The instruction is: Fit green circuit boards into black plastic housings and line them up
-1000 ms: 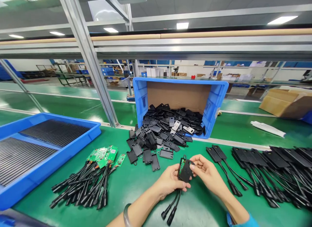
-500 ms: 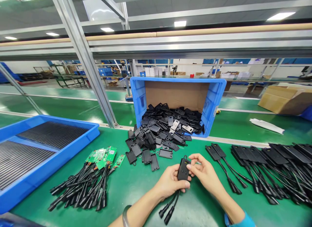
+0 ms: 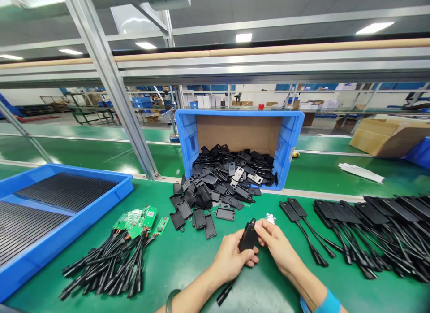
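Single head-worn view, looking forward and down over the green bench [image 3: 174, 259]. Close above the hands, facing the tipped blue crate [image 3: 289, 138] beyond.

A small black plastic module [image 3: 248, 236] is sitting low in the middle of the frame, tilting with its looped top end toward the upper right — its casing is looking closed. A black cable [image 3: 225, 293] is trailing from its lower end down toward the bottom edge — ending in a thick plug just above the green surface.
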The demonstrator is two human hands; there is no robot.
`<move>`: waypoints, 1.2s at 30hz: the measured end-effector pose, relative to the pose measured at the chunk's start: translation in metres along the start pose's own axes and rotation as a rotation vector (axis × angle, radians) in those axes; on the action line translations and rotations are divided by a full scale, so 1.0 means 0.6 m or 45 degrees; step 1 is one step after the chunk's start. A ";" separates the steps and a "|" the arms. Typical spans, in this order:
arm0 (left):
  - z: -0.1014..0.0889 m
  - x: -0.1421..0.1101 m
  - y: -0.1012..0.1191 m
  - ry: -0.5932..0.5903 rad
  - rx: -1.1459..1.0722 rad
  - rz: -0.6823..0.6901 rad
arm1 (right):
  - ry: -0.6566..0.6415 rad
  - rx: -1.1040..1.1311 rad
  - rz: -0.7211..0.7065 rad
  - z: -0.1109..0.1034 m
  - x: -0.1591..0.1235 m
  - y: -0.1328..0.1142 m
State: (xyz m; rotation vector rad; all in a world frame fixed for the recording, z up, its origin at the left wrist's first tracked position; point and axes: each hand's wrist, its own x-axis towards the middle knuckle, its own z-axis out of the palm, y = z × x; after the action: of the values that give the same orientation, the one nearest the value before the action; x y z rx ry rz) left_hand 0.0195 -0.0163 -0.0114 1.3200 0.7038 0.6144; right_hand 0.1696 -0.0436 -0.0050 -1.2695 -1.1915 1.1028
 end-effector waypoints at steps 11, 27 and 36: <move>-0.002 0.008 -0.005 -0.254 -0.464 0.095 | 0.150 -0.809 -0.354 0.009 -0.009 0.012; -0.015 0.003 -0.007 -0.187 -0.089 0.005 | 0.566 -1.931 0.026 -0.138 0.032 0.058; -0.010 -0.007 -0.005 -0.113 0.330 0.212 | 0.585 -2.126 0.011 -0.134 0.045 0.071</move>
State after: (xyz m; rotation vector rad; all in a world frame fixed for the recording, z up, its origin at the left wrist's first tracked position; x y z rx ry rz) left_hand 0.0121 -0.0159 -0.0146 1.6486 0.6189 0.6079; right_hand 0.2542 -0.0231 -0.0430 -2.4903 -1.6879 -0.5250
